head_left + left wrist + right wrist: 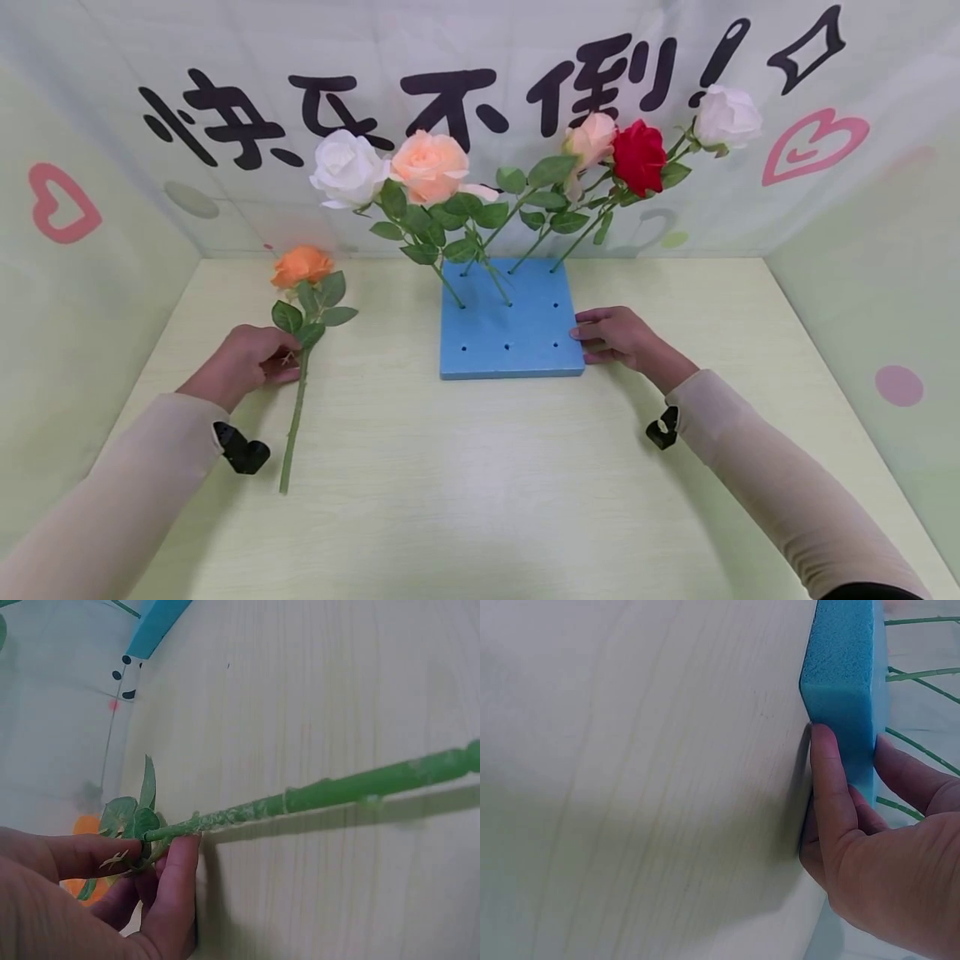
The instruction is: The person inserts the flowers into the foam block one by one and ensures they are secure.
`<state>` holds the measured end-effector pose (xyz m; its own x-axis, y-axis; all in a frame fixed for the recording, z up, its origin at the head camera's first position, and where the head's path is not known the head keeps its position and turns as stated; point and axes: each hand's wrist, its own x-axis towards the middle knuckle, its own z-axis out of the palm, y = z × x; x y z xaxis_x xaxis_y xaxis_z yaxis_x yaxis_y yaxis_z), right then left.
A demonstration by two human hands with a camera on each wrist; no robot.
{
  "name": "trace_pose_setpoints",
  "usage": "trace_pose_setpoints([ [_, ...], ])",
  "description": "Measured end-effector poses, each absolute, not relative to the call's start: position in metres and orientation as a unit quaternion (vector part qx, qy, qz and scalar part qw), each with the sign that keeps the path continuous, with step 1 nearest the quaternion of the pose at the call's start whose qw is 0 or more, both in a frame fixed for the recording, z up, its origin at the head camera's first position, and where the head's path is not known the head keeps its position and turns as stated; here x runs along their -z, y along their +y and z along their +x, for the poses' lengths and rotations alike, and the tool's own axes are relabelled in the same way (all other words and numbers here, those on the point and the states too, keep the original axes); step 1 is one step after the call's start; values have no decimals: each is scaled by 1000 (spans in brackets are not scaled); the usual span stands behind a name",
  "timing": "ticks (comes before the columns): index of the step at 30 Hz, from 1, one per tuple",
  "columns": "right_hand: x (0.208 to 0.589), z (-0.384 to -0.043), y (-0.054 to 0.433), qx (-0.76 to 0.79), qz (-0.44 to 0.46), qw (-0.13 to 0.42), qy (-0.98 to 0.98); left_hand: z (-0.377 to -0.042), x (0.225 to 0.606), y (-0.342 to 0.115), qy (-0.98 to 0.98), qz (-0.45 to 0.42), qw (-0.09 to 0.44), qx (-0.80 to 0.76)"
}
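Observation:
Beside the left wall, an artificial orange rose [302, 267] points its bloom away from me, its green stem [330, 793] slanting toward the near side. My left hand [258, 358] pinches that stem just below the leaves, between thumb and fingers. At the back middle, a blue foam block [510, 362] with rows of holes lies on the table. My right hand [618, 337] holds its right edge; in the right wrist view, fingers [829, 780] lie along the block's side while another digit reaches its top edge.
In the block's rear holes stand a white rose [348, 171], a peach rose [429, 167], a pale pink rose [592, 137], a red rose [639, 158] and another white rose [726, 117]. Printed fabric walls [847, 333] enclose the pale wooden table [465, 492] at back and sides.

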<state>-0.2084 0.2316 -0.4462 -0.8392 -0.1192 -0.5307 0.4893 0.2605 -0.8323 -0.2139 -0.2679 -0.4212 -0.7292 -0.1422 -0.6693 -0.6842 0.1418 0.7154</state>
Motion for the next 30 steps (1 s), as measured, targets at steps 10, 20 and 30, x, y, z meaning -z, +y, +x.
trace_pose_setpoints([
  [10, 448, -210, 231, 596, 121, 254, 752, -215, 419, -269, 695, -267, 210, -633],
  [20, 447, -208, 231, 595, 118, 252, 754, -206, 399, -262, 634, -242, 215, -703],
  [30, 447, -208, 230, 599, 122, 250, 751, -187, 381, -248, 619, -178, 191, -741],
])
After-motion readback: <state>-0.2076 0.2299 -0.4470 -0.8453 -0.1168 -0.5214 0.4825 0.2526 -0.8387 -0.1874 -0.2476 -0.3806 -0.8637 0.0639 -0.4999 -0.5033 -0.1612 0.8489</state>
